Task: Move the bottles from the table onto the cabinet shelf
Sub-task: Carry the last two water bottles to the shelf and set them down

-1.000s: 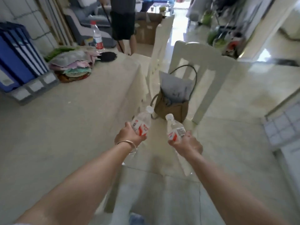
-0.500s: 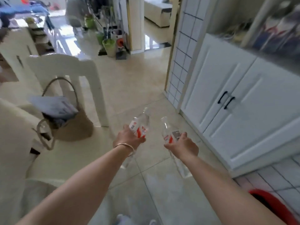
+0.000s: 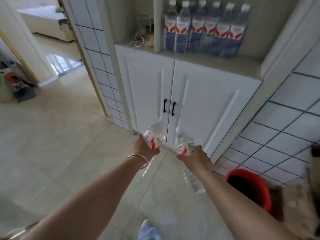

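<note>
My left hand (image 3: 144, 148) grips a clear water bottle (image 3: 155, 135) with a red and white label, its neck pointing up and away. My right hand (image 3: 195, 157) grips a second such bottle (image 3: 184, 144), whose lower body shows below my wrist. Both are held out in front of the white cabinet's double doors (image 3: 190, 104), low and well below the open shelf (image 3: 207, 61). On that shelf several matching bottles (image 3: 204, 28) stand upright in a row against the back.
A red bucket (image 3: 251, 189) stands on the floor at the right by the tiled wall (image 3: 285, 129). A shelf divider (image 3: 158, 23) separates cords and clutter (image 3: 142, 40) on the left. An open doorway (image 3: 57, 63) lies at the left. My shoe (image 3: 149, 230) shows at the bottom.
I have turned away from the table and chair toward the cabinet; the shelf with its bottles has come into view. Both hands still hold their bottles out in front.
</note>
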